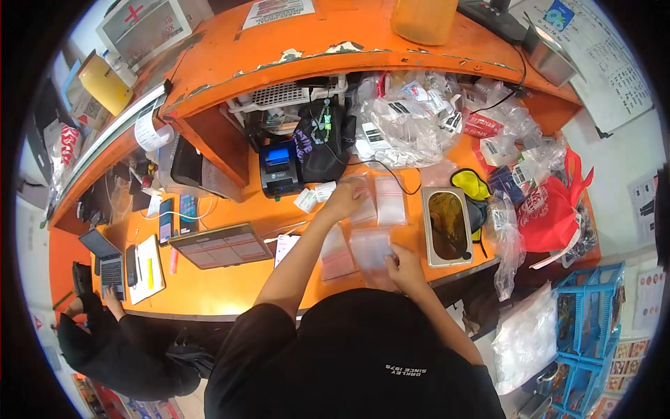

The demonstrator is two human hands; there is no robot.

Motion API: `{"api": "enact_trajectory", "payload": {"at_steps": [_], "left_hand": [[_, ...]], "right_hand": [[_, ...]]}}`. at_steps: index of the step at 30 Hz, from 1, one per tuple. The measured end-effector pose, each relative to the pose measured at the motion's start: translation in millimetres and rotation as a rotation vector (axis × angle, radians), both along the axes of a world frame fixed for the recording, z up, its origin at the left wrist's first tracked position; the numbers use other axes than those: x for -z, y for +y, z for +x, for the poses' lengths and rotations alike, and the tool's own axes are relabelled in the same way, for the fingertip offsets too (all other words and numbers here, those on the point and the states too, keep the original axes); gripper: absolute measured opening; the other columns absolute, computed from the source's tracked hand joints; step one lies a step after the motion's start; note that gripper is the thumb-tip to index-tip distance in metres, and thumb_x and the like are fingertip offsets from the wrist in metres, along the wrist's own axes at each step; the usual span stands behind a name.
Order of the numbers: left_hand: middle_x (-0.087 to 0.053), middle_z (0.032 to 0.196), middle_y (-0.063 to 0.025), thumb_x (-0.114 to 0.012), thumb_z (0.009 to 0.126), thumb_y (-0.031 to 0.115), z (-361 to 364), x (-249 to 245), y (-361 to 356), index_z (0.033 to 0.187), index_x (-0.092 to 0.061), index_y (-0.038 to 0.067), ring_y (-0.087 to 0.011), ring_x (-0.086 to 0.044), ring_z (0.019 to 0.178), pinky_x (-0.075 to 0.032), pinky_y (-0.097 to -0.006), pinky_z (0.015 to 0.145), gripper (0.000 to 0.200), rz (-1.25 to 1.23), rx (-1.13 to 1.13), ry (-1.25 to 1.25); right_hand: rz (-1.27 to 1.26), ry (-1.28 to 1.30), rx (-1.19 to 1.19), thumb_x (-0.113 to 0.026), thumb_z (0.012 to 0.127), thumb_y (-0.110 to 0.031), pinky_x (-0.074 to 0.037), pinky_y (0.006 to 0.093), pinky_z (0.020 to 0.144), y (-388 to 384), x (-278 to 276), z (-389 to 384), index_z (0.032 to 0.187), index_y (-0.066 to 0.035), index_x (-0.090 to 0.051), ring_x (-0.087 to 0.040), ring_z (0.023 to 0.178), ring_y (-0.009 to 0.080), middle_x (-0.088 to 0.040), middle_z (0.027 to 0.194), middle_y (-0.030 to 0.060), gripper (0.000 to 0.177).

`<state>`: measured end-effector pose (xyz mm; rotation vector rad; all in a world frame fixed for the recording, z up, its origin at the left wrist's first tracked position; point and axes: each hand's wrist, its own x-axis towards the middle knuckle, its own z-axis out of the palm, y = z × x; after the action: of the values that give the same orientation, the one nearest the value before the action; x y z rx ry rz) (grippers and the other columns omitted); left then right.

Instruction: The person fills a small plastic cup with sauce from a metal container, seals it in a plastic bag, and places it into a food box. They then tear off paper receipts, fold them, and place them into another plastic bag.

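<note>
My left hand [347,200] is closed at the edge of a clear plastic bag [365,209] on the orange desk. Lower and to the right, my right hand [405,265] pinches the side of a stack of clear plastic bags [372,248]. Another clear stack [391,200] lies beyond my hands, and a pinkish one [337,257] rests left of the held stack. Just right of these stands a metal container [447,227] with something yellowish-brown inside.
A tablet [223,246], a blue-black printer [280,170] and small white labels [306,200] are to the left. Plastic bags [412,126] pile up at the back; a red bag [551,213] sits right. Another person [132,342] uses a laptop [110,269] at far left.
</note>
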<state>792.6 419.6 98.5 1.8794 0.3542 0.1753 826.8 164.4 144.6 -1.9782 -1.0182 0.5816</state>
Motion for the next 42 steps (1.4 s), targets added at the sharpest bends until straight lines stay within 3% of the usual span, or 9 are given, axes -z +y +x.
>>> {"api": "enact_trajectory", "payload": {"at_steps": [2, 7, 13, 22, 24, 28, 35, 37, 42], "left_hand": [[-0.063, 0.106, -0.0159, -0.073, 0.075, 0.019, 15.1, 12.8, -0.9, 0.105, -0.064, 0.003, -0.029, -0.06, 0.102, -0.048, -0.0396, 0.086, 0.036, 0.844, -0.207, 0.159], [-0.063, 0.101, -0.0186, -0.07, 0.07, 0.01, 24.5, 23.2, 2.6, 0.09, -0.067, 0.003, -0.0342, -0.06, 0.1, -0.048, -0.0434, 0.085, 0.021, 0.844, -0.167, 0.22], [-0.063, 0.107, -0.0131, -0.071, 0.07, 0.01, 30.4, 36.0, 5.5, 0.108, -0.058, 0.004, -0.0318, -0.057, 0.104, -0.042, -0.0443, 0.093, 0.04, 0.964, -0.259, 0.148], [-0.063, 0.096, -0.0125, -0.072, 0.068, 0.008, 11.6, -99.0, 0.6, 0.104, -0.063, 0.006, -0.0301, -0.059, 0.099, -0.041, -0.039, 0.085, 0.037, 0.981, -0.071, 0.182], [-0.062, 0.086, -0.0114, -0.068, 0.068, 0.004, -6.0, -140.7, 1.0, 0.095, -0.067, 0.007, -0.0305, -0.059, 0.091, -0.041, -0.0394, 0.081, 0.027, 1.07, -0.212, -0.154], [-0.059, 0.083, -0.0099, -0.06, 0.069, -0.005, -28.0, -173.7, -4.7, 0.099, -0.069, 0.007, -0.0302, -0.057, 0.088, -0.04, -0.0396, 0.078, 0.034, 1.048, -0.289, -0.25], [-0.057, 0.084, -0.0088, -0.06, 0.068, -0.006, -65.2, -166.1, -22.3, 0.097, -0.072, 0.009, -0.029, -0.055, 0.089, -0.039, -0.0389, 0.079, 0.034, 0.997, -0.181, -0.148], [-0.059, 0.088, -0.0092, -0.06, 0.07, -0.005, -72.0, -158.2, -26.5, 0.098, -0.072, 0.009, -0.03, -0.055, 0.09, -0.04, -0.0387, 0.079, 0.033, 0.823, -0.056, -0.138], [-0.058, 0.098, -0.0135, -0.069, 0.075, 0.001, -66.7, -134.7, -46.2, 0.118, -0.062, 0.007, -0.0297, -0.054, 0.097, -0.039, -0.0428, 0.09, 0.045, 0.327, 0.058, -0.315]], "right_hand": [[-0.008, -0.004, 0.001, -0.058, 0.082, -0.009, -0.045, 0.0478, 0.065, -0.1, 4.4, -0.5, 0.085, 0.003, -0.053, -0.058, 0.075, 0.0451, -0.058, 0.078, 0.0268, 0.013], [-0.059, -0.078, 0.071, -0.057, 0.083, -0.009, -0.046, 0.0495, 0.069, 3.1, 7.9, 7.6, 0.089, 0.003, -0.055, -0.059, 0.079, 0.0458, -0.06, 0.082, 0.0273, 0.013], [-0.099, -0.176, 0.114, -0.057, 0.083, -0.005, -0.047, 0.0454, 0.067, 31.7, 24.1, 19.5, 0.101, 0.005, -0.06, -0.062, 0.077, 0.043, -0.061, 0.082, 0.0281, 0.021], [-0.089, -0.169, 0.213, -0.053, 0.084, -0.003, -0.048, 0.0495, 0.07, 37.6, 21.2, 25.5, 0.089, 0.004, -0.058, -0.061, 0.081, 0.0453, -0.062, 0.082, 0.0283, 0.01], [-0.052, -0.15, 0.193, -0.053, 0.084, -0.002, -0.048, 0.0493, 0.068, 44.2, 17.2, 27.4, 0.087, 0.004, -0.057, -0.061, 0.078, 0.0453, -0.062, 0.078, 0.0274, 0.008], [-0.042, -0.135, 0.244, -0.053, 0.084, -0.002, -0.048, 0.0496, 0.067, 62.1, 14.1, 34.6, 0.086, 0.004, -0.058, -0.062, 0.075, 0.0452, -0.062, 0.075, 0.0262, 0.008], [0.154, -0.428, 0.431, -0.058, 0.084, -0.007, -0.049, 0.0423, 0.083, 72.0, 7.9, 23.5, 0.132, 0.01, -0.036, -0.06, 0.101, 0.0395, -0.058, 0.112, 0.0306, 0.055], [0.341, -0.019, 0.246, -0.064, 0.083, -0.011, -0.047, 0.0383, 0.09, 65.4, -15.6, 9.5, 0.139, 0.006, -0.032, -0.055, 0.112, 0.0315, -0.049, 0.129, 0.0249, 0.067], [0.296, 0.107, -0.069, -0.071, 0.079, -0.011, -0.048, 0.0298, 0.071, 48.7, -48.4, 3.7, 0.119, 0.003, -0.049, -0.06, 0.087, 0.0182, -0.059, 0.105, 0.0154, 0.047]]}}
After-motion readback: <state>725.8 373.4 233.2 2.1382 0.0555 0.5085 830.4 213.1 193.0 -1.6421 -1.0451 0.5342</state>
